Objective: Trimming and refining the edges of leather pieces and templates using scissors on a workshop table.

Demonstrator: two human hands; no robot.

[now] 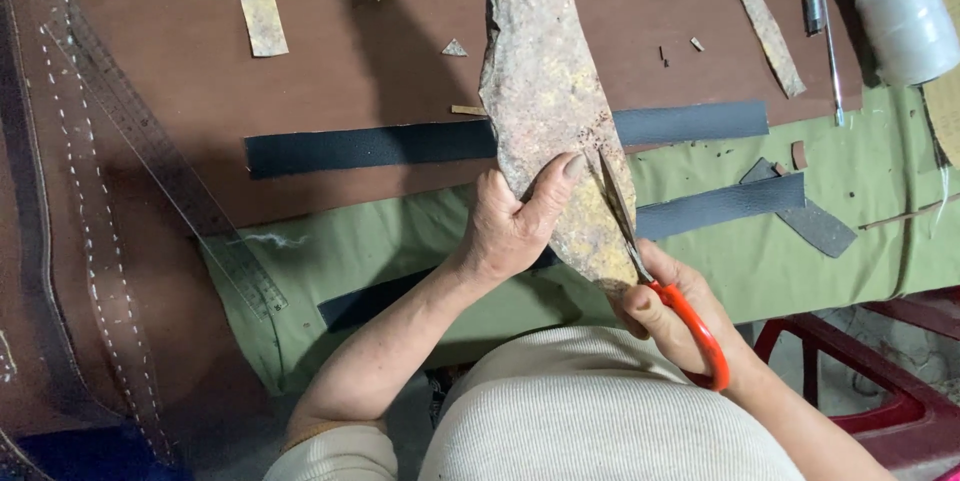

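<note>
My left hand point(515, 221) grips a long mottled tan and yellowish piece of leather point(545, 81) near its lower end, thumb on top. My right hand point(668, 316) holds scissors point(650, 271) with orange-red handles; the blades are open and cut into the right edge of the leather piece, just right of my left thumb. The piece stretches up and away from me over the table.
Dark blue-grey strips point(370, 149) point(720, 206) lie across a brown sheet point(320, 51) and a green cloth point(840, 231). A clear ruler point(150, 156) lies at the left. Tan offcuts point(258, 6) point(765, 21), a white roll point(900, 6), a metal tool point(830, 41). A red stool point(870, 381) is at lower right.
</note>
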